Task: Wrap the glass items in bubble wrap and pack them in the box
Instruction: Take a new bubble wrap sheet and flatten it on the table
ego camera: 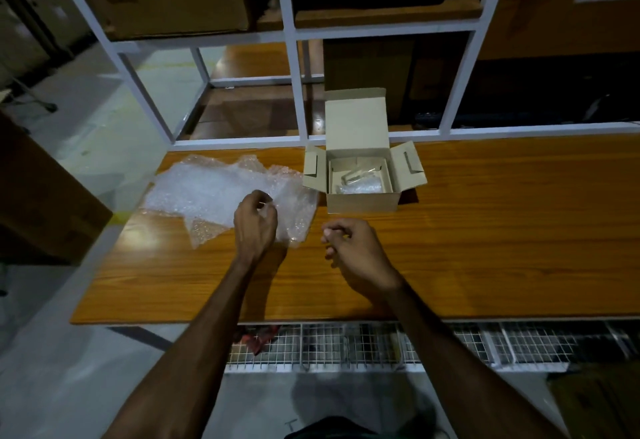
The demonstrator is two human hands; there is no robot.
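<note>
The wrap [221,192] lies crumpled at centre left of the frame, on the left end of the worktop [485,230]. Its long axis runs roughly left to right, and its right edge comes just beside the box [362,178]. The left hand [255,227] sits over the wrap's near right part, fingers curled inward; it seems to pinch a fold of the film, though the clear plastic makes that hard to confirm. The right hand [356,249] hovers just right of the wrap over bare wood, fingers loosely curled toward the thumb; whether it holds anything small, I cannot tell.

The box stands open above and right of both hands, at frame centre, lid up and side flaps out. Inside lie glass items [349,177] and a bit of wrap, so some packing looks done.

The left hand is nearer the wrap, the right nearer the box. A reach from the right hand to the box goes up the frame, with nothing between them. The left flap leans out toward the wrap's edge and could catch a sheet drawn past it.

A white rack [294,36] with cartons fills the top of the frame; a wire tray [346,345] runs under the worktop's near edge.
</note>
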